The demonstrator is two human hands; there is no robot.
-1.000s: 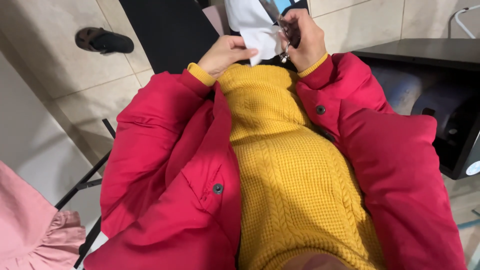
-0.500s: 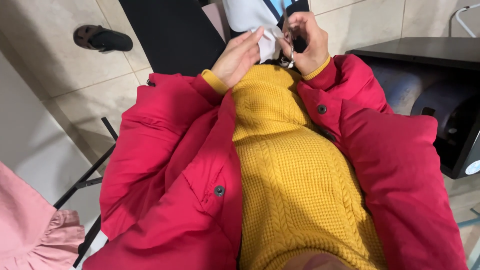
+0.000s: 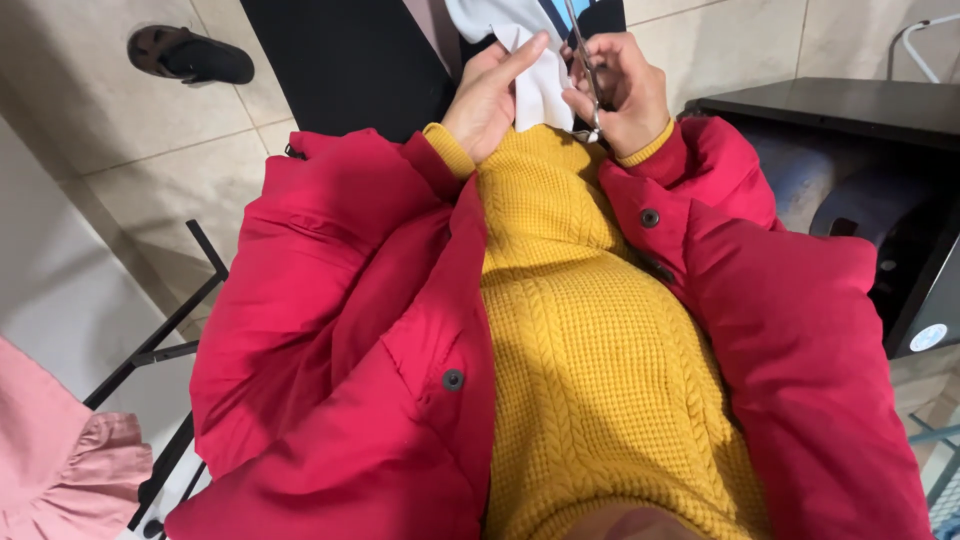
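I look down my yellow knitted sweater [image 3: 590,330] and open red puffer jacket [image 3: 340,330]. My left hand [image 3: 490,95] holds a piece of white cloth [image 3: 540,90] up in front of my chest, fingers stretched along its edge. My right hand [image 3: 625,90] grips small metal scissors [image 3: 585,70], whose blades point up beside the cloth. Both hands sit close together at the top of the view. Whether the blades touch the cloth is hard to tell.
A dark sandal [image 3: 190,55] lies on the tiled floor at the upper left. A black cloth [image 3: 350,60] hangs ahead of me. A dark machine on a black table [image 3: 880,200] stands at my right. Pink fabric [image 3: 60,470] and a black metal frame [image 3: 160,340] are at lower left.
My hands have shifted slightly lower and left in the view. My left hand's fingers have straightened along the white cloth, and the scissors now show more clearly in my right hand.
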